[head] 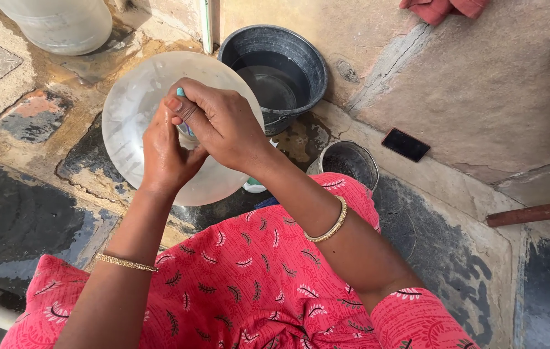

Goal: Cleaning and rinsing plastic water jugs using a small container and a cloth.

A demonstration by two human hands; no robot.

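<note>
Two hands are working together at the centre of the frame over one round translucent basin (134, 110). The right hand (223, 123) is curling closed around a small light-blue object (182, 97), mostly hidden. The left hand (166, 155) is cupping it from below. One dark bucket (300, 55) and one small metal pot (352, 161) are sitting right of the basin.

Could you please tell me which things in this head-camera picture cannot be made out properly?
- Small blue-green object: mostly hidden by the right hand and left hand; its kind is unclear.
- Translucent basin: its middle is covered by both hands.
- Small white and green item: largely behind the right wrist.
- Red cloth: cut off by the top edge.
- Steel cup: contents too dark to tell.
</note>
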